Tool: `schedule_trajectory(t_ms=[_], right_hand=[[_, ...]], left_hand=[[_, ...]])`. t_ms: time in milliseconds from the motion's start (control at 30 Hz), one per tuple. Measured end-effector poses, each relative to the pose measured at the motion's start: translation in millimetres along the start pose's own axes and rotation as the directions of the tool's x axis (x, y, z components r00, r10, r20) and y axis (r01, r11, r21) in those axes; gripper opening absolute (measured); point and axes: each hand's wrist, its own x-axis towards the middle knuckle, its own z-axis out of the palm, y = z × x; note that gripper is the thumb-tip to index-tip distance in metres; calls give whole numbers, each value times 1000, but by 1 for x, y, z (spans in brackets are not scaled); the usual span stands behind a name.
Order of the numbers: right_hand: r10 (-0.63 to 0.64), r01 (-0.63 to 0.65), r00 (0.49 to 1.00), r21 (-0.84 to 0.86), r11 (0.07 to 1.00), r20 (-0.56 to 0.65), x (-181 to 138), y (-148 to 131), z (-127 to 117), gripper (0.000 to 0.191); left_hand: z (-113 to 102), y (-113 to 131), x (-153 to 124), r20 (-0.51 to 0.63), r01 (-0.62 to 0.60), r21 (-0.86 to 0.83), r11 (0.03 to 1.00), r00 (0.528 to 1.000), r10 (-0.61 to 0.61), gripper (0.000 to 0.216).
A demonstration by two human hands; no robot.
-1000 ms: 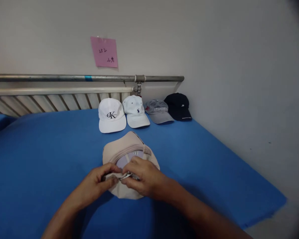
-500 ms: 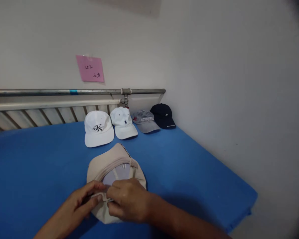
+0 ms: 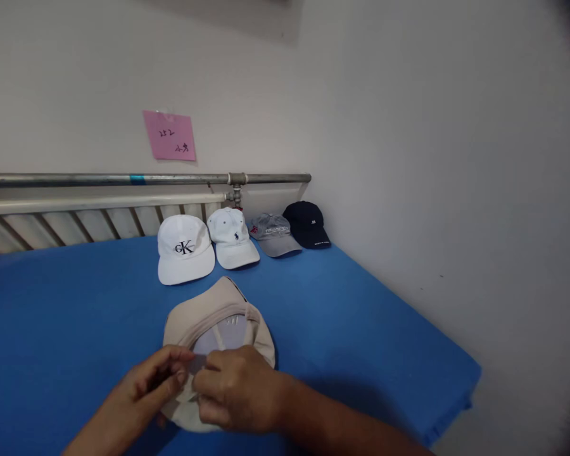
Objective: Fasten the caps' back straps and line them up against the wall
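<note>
Pinching the back strap of the beige cap, my left hand and right hand keep fingers closed on it, near on the blue bed. I judge the strap may slip from this shallow grip. Farther, four caps lie.

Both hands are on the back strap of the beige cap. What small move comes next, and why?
Probably draw the strap end through with the right hand while the left hand steadies the upside-down beige fabric cap: both pinch its rear strap, opening facing up.

L hand + R hand together, fingers pinched, forearms converging.
</note>
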Motion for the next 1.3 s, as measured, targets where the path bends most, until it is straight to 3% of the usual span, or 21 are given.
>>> schedule_trajectory(t_ms=[167, 333, 433, 533, 633, 867, 1067, 1200, 1300], right_hand=[[41, -41, 999, -8, 999, -13, 0, 1, 3, 18], [17, -18, 998, -27, 999, -60, 1, 4, 3, 15], [16, -19, 996, -38, 999, -91, 1, 7, 4, 17], [3, -6, 996, -29, 1000, -90, 0, 8, 7, 16], [-13, 10, 993, -21, 1000, -117, -1, 8, 8, 14], [-15, 11, 976, -20, 1000, -218, 0, 9, 2, 15], [-52, 50, 962, -14, 999, -270, 2, 10, 1, 17], [-63, 65, 958, -2, 998, -281, 1, 10, 3, 15], [-52, 54, 961, 0, 999, -273, 1, 11, 5, 13]], left_hand=[[0, 1, -3, -70, -150, 224, 963, 983, 169, 38], [-3, 5, -4, -44, -238, 521, 820, 951, 305, 28], [-2, 4, -4, -48, -249, 606, 755, 937, 347, 25], [1, 2, -3, -31, -337, 636, 694, 888, 460, 19], [2, -1, -4, -13, -424, 584, 692, 847, 531, 16], [-5, -5, -4, -11, -288, 220, 932, 955, 297, 25], [-4, -7, 2, 47, -141, -130, 981, 988, 148, 26], [-4, -10, 9, 119, -101, -186, 977, 985, 125, 27], [-2, -10, 12, 164, -136, -83, 987, 975, 149, 22]])
